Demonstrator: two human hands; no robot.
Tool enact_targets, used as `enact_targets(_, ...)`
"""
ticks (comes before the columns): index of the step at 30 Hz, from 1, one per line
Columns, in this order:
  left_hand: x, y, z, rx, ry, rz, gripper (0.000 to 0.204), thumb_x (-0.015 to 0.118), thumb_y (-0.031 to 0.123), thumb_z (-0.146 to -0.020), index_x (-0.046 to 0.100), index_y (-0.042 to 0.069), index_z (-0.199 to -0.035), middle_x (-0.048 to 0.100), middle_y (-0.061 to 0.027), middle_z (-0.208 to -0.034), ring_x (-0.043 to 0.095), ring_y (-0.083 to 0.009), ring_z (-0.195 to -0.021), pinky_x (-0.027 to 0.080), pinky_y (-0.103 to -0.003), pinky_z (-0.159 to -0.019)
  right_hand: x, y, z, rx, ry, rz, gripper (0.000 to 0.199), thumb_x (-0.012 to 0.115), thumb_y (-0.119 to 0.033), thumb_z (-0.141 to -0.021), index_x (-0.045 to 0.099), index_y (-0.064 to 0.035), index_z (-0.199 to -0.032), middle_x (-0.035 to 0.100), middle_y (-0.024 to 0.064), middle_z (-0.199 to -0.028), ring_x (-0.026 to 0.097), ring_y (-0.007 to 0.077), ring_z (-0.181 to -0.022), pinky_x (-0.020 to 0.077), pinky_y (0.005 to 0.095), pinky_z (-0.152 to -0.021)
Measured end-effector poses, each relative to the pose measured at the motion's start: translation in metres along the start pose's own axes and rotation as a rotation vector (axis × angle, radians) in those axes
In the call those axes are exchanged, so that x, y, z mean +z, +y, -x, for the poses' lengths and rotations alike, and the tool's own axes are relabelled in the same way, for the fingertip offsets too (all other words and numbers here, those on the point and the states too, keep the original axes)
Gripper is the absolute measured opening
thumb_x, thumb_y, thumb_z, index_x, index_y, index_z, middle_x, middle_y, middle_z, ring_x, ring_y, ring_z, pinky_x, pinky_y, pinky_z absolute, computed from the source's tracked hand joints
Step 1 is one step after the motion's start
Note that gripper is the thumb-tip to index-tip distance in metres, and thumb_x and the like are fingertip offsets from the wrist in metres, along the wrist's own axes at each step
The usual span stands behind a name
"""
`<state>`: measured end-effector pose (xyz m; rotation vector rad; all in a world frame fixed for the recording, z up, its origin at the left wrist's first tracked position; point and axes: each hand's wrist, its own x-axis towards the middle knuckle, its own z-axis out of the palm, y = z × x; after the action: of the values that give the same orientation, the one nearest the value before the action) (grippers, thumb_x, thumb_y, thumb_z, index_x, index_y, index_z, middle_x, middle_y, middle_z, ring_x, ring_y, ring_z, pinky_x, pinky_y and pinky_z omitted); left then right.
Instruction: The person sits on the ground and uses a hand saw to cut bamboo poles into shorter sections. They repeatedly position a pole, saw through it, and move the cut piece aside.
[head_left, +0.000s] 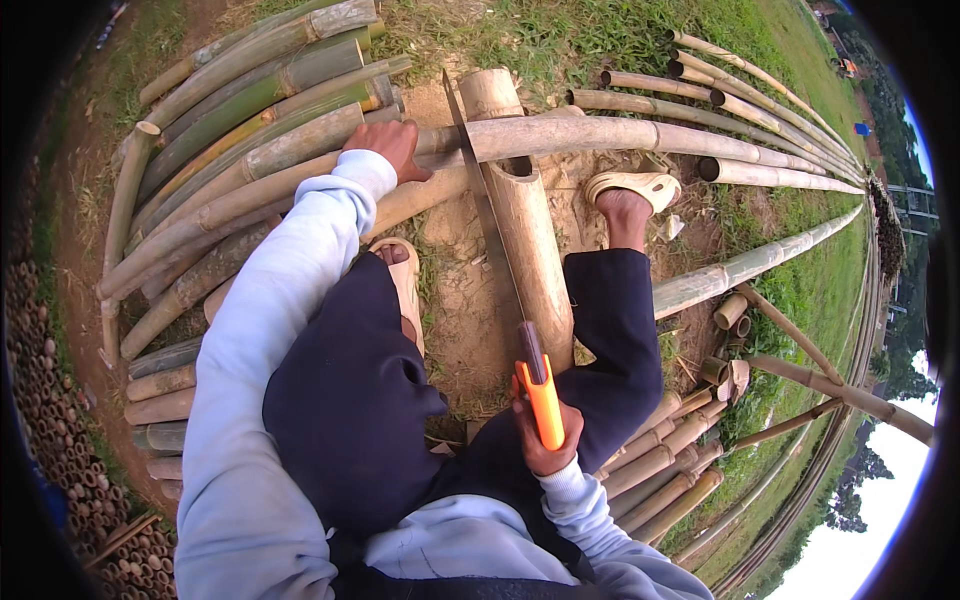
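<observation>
Head view: right hand (550, 432) closed around orange handle (545, 400) of saw. Blade (486, 205) slants up and away, lying across pale bamboo pole (600, 134). Left hand (392, 150) clasps same pole from above, just left of blade; firmness cannot be told. Pole lies crosswise on thick bamboo length (535, 240), between person's sandaled feet. Stacked bamboo (300, 75) at far left.

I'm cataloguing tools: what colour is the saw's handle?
The handle is mostly orange, dark toward the blade; head view shows it.
</observation>
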<state>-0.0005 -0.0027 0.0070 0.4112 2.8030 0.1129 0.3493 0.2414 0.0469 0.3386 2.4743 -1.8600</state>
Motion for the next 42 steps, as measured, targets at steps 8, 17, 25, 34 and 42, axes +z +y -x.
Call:
enact_targets(8, -0.005, 0.004, -0.004, 0.023, -0.009, -0.049, 0.059, 0.082, 0.054, -0.079, 0.072, 0.003, -0.107, 0.077, -0.0186, -0.105, 0.073, -0.037, -0.104, 0.056, -0.047, -0.094, 0.052, -0.023, -0.144, -0.081, -0.051, -0.03, 0.021, 0.074, -0.012, -0.096, 0.063, 0.004, -0.086, 0.056, 0.0076, -0.064, 0.05, 0.0122, -0.059, 0.0441, 0.0326, -0.057)
enact_targets(17, 0.006, -0.007, -0.004, -0.009, 0.014, -0.008, 0.058, 0.084, 0.052, -0.078, 0.073, 0.001, -0.102, 0.076, -0.0214, -0.103, 0.074, -0.0377, -0.1, 0.057, -0.047, -0.091, -0.005, -0.014, 0.005, -0.038, -0.038, 0.128, 0.023, 0.072, -0.004, -0.091, 0.072, 0.003, -0.113, 0.066, 0.0114, -0.072, 0.065, 0.0146, -0.064, 0.0527, 0.031, -0.065)
enact_targets(25, -0.012, 0.007, -0.006, -0.008, -0.034, -0.039, 0.058, 0.083, 0.053, -0.079, 0.073, 0.003, -0.106, 0.076, -0.0199, -0.107, 0.073, -0.0373, -0.104, 0.055, -0.048, -0.094, 0.058, -0.029, -0.16, -0.119, -0.014, -0.013, 0.024, 0.075, -0.013, -0.094, 0.063, 0.004, -0.082, 0.061, 0.0102, -0.064, 0.054, 0.0147, -0.058, 0.0464, 0.0341, -0.058)
enact_targets(34, 0.008, -0.005, -0.006, 0.004, -0.01, -0.048, 0.064, 0.082, 0.055, -0.077, 0.07, 0.002, -0.111, 0.076, -0.02, -0.101, 0.074, -0.0384, -0.098, 0.057, -0.05, -0.089, -0.008, -0.021, 0.003, -0.051, -0.025, 0.147, 0.016, 0.072, -0.001, -0.09, 0.072, 0.0034, -0.105, 0.065, 0.0111, -0.068, 0.066, 0.0176, -0.061, 0.0517, 0.032, -0.062)
enact_targets(42, -0.004, 0.006, -0.002, -0.076, -0.042, 0.008, 0.064, 0.084, 0.053, -0.078, 0.068, 0.002, -0.113, 0.075, -0.0195, -0.111, 0.071, -0.0349, -0.109, 0.051, -0.047, -0.101, 0.066, -0.02, -0.173, -0.173, 0.006, -0.016, 0.021, 0.075, -0.013, -0.092, 0.066, 0.0045, -0.085, 0.063, 0.0128, -0.065, 0.059, 0.0179, -0.058, 0.0471, 0.037, -0.057)
